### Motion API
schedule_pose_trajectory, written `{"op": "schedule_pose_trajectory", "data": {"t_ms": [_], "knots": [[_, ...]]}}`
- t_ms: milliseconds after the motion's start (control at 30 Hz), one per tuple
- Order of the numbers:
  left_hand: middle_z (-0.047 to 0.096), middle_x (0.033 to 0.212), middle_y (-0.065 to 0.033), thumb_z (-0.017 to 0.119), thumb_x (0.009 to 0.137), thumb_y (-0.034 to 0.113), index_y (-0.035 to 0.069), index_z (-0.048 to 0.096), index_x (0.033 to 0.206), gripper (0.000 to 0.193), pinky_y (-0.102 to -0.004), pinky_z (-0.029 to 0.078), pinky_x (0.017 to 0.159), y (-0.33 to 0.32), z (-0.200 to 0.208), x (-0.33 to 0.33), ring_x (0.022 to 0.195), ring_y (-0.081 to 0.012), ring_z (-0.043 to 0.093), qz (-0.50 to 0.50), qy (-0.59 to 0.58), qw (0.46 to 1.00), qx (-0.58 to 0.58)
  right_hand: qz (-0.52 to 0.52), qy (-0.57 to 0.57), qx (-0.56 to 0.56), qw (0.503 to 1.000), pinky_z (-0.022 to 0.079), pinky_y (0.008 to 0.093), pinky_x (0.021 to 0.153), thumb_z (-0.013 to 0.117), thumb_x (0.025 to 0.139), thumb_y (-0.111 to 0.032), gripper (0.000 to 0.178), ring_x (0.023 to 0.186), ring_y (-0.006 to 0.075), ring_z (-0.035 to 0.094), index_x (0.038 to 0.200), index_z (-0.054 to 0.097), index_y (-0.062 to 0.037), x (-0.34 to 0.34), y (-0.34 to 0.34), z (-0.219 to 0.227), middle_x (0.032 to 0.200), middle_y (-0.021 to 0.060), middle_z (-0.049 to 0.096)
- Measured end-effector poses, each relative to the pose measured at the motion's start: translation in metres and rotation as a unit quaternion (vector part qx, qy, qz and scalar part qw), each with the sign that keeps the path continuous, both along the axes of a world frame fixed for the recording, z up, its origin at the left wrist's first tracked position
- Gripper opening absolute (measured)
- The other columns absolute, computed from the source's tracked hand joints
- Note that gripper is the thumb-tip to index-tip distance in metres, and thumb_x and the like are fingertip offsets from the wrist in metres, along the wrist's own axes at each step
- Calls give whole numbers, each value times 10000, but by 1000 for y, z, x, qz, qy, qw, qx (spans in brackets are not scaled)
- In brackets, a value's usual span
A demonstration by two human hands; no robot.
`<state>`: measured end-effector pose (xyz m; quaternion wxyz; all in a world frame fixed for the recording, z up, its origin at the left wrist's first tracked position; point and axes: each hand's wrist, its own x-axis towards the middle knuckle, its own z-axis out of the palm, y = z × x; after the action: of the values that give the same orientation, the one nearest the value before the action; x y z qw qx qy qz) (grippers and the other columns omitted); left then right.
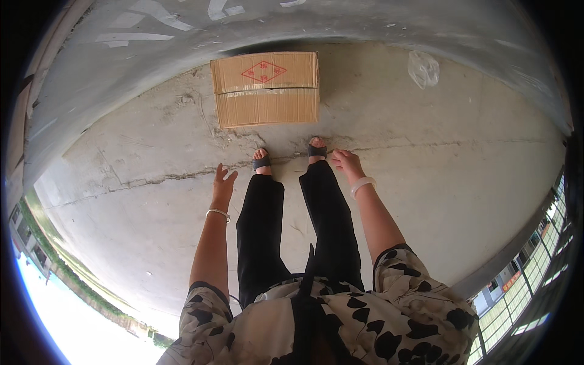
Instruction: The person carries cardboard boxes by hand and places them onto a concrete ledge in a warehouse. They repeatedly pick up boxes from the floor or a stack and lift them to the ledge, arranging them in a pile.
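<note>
A brown cardboard box [267, 108] rests on the floor in front of my feet, its top flaps meeting at a taped middle seam and a red diamond mark printed on the far flap. My left hand [224, 182] hangs in the air to the left of my legs, thumb and fingers apart, holding nothing. To the right of my legs is my right hand [347, 163], its fingers bent loosely and apart, with nothing seen in it. Both hands are nearer to me than the box and do not touch it.
A crumpled clear plastic bag [423, 69] lies on the floor right of the box. Behind the box rises a grey wall [365, 25] with paper scraps stuck on it. A long crack runs across the concrete floor [438, 194] by my sandals [261, 162]. Metal bars [517, 292] stand at the lower right.
</note>
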<state>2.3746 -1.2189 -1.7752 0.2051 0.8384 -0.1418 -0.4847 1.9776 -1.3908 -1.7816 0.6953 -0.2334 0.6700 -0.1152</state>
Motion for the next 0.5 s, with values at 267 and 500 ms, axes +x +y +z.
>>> {"op": "schedule_pose_trajectory", "data": {"t_ms": [267, 500], "knots": [[567, 1411, -190, 742, 909, 295, 104, 316, 1576, 814, -383, 534, 861, -1, 27, -13, 1127, -248, 621, 71, 26, 997, -19, -13, 37, 8, 999, 527, 372, 947, 620, 983, -340, 481, 1126, 261, 680, 1318, 594, 4, -63, 20, 11, 1259, 144, 676], [579, 1388, -195, 714, 924, 291, 98, 322, 1572, 782, -405, 534, 893, -10, 43, -3, 1131, -241, 628, 65, 33, 996, -59, -40, 10, 3, 999, 514, 386, 981, 620, 976, -373, 540, 1169, 278, 660, 1340, 565, 23, -87, 36, 9, 1299, 168, 649]]}}
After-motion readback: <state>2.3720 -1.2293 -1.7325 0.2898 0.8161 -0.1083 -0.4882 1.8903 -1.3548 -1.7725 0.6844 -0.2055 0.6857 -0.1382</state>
